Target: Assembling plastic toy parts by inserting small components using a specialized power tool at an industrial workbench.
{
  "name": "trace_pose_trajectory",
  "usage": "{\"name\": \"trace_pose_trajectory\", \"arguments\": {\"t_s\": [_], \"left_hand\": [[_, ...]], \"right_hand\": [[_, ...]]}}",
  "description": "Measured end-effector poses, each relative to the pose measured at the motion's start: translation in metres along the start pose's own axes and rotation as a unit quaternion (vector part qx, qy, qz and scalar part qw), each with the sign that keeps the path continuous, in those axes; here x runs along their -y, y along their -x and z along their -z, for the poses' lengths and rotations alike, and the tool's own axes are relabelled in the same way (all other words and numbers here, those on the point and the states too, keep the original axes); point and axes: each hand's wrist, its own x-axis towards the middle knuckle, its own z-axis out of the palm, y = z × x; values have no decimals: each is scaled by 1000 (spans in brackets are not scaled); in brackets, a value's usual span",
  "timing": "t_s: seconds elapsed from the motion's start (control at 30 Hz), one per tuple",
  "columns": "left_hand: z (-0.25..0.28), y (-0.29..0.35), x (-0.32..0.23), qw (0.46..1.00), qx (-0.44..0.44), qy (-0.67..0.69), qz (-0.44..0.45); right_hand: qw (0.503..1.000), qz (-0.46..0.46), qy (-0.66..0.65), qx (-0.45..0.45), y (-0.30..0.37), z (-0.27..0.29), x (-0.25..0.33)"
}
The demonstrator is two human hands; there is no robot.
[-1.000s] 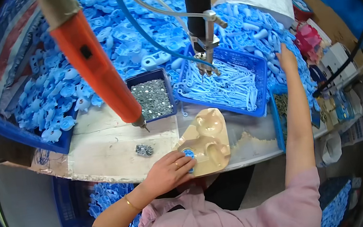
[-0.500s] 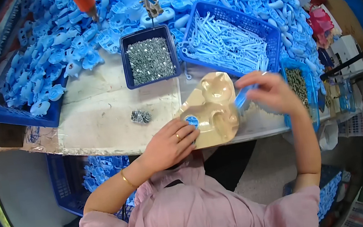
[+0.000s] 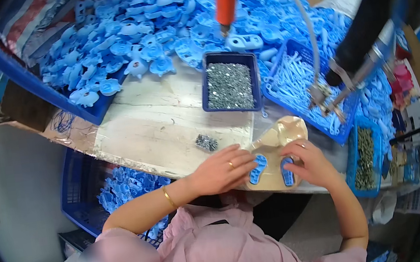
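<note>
A tan molded fixture (image 3: 272, 149) with shaped hollows lies at the table's front edge. One blue plastic piece (image 3: 258, 169) sits in its left hollow. My left hand (image 3: 225, 170) rests flat with fingers stretched out, fingertips at the fixture's left side beside that piece. My right hand (image 3: 312, 164) has thumb and fingers bent around a second blue plastic piece (image 3: 287, 172), which lies in the right hollow. To the left, a small heap of metal screws (image 3: 206, 142) lies on the table.
A dark blue bin (image 3: 204, 87) of small screws stands behind the fixture. A blue basket (image 3: 289, 48) holds light blue sticks with ringed ends. Blue plastic parts (image 3: 155, 27) pile up behind. An orange-red tool (image 3: 226, 0) and a jointed metal arm (image 3: 351, 87) hang overhead.
My right hand has brought a blue piece from beside the fixture into its right hollow. My left hand has shifted slightly, showing more of the left piece. The whole view has turned.
</note>
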Motion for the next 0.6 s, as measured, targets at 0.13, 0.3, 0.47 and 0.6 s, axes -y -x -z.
{"name": "trace_pose_trajectory", "arguments": {"t_s": [0.13,0.3,0.47,0.6], "left_hand": [[32,17,83,979,-75,-122,141],[85,-16,206,912,-159,-339,169],[94,-43,262,925,58,-202,316],[111,-10,260,918,148,-307,201]], "right_hand": [[999,-3,4,-46,-5,3,39],[971,179,-135,-84,-81,-7,129],[909,150,-72,-381,-163,-8,153],[862,158,-59,-478,-165,6,144]]}}
